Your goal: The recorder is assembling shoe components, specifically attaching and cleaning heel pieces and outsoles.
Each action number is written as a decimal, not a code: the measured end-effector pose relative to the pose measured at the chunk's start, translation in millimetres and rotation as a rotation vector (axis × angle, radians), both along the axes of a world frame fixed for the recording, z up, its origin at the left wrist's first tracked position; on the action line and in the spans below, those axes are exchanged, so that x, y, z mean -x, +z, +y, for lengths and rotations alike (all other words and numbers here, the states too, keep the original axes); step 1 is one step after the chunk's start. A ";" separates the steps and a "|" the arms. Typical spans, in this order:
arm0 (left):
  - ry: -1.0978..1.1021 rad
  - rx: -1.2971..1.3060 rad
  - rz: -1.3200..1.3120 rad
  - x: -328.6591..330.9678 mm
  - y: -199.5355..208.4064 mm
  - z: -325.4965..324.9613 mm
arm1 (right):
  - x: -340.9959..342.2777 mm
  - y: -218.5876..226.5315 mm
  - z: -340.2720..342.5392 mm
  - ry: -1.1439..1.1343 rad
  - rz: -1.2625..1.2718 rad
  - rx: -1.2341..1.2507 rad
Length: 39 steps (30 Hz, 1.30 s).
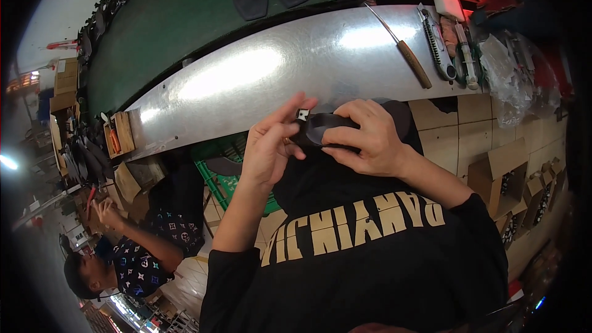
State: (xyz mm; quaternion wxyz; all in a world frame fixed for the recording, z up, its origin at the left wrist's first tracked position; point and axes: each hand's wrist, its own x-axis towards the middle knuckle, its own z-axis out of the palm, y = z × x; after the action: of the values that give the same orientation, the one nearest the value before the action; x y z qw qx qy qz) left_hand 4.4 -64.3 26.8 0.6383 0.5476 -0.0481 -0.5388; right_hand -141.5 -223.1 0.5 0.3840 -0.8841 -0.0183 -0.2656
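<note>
The right hand (374, 140) is clamped on a black sandal (316, 125), held between the two hands above the lap, just before the metal ledge (231, 77). Its left end projects from that grip toward the left hand (269, 142), whose fingers curve around it; whether they pinch, I cannot tell. The sandal looks dark and smooth, with a small white piece (303, 115) at that end.

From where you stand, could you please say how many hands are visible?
3: the left hand at the left end of the dark shoe piece, the right hand gripping that piece, and a co-worker's hand at lower left. Another may be hidden.
</note>
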 end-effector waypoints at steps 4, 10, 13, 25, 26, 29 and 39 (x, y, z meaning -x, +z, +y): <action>0.069 0.087 -0.002 5.1 -0.4 -1.7 | -4.7 6.1 3.7 -0.039 -0.055 -0.124; -0.095 -0.047 -0.028 4.8 -12.0 1.9 | 0.1 0.2 1.8 -0.095 0.081 -0.154; -0.103 -0.101 -0.160 11.4 -10.3 -0.7 | -1.1 2.6 4.9 -0.105 0.051 -0.163; -0.171 -0.148 -0.497 13.9 -16.5 2.9 | 0.8 -1.0 7.6 -0.146 0.209 -0.379; -0.184 -0.152 -0.498 12.7 -14.2 3.5 | 1.1 2.9 4.4 -0.075 0.311 -0.471; -0.192 -0.116 -0.477 10.9 -1.7 1.6 | -2.7 10.7 -4.8 0.045 0.474 -0.726; 0.522 0.022 -0.218 -29.1 -10.5 32.8 | -20.3 -11.5 -91.6 -0.654 -0.086 0.169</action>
State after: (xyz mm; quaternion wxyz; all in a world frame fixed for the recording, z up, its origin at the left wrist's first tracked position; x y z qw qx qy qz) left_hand 33.5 -31.4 16.3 0.7525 0.5892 0.0202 -0.2935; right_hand -121.2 -314.7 -11.0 0.2026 -0.8599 0.2280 -0.4093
